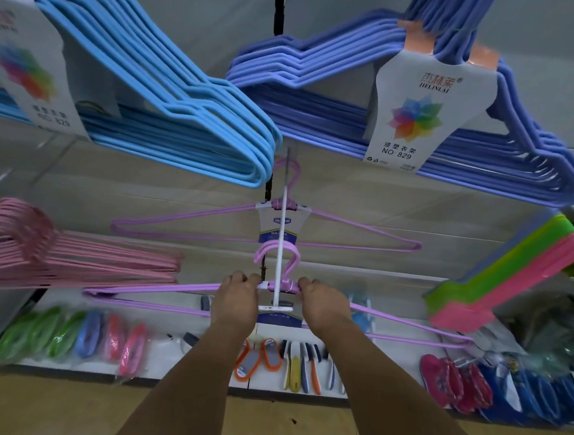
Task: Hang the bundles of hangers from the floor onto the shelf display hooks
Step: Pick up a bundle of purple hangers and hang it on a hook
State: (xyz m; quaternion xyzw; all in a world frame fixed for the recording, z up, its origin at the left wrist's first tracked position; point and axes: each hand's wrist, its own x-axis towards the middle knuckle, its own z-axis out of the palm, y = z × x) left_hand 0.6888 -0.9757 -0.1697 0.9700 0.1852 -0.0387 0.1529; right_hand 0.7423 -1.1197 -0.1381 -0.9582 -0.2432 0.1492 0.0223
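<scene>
- Both the left hand (236, 297) and right hand (320, 300) curl their fingers round the shoulders of the lilac hanger bundle (275, 286).
- Its hooks seem already over the white display hook (283, 217), near the tip.
- Light, stiff wire; slippery coating, so hold beside the neck.
</scene>
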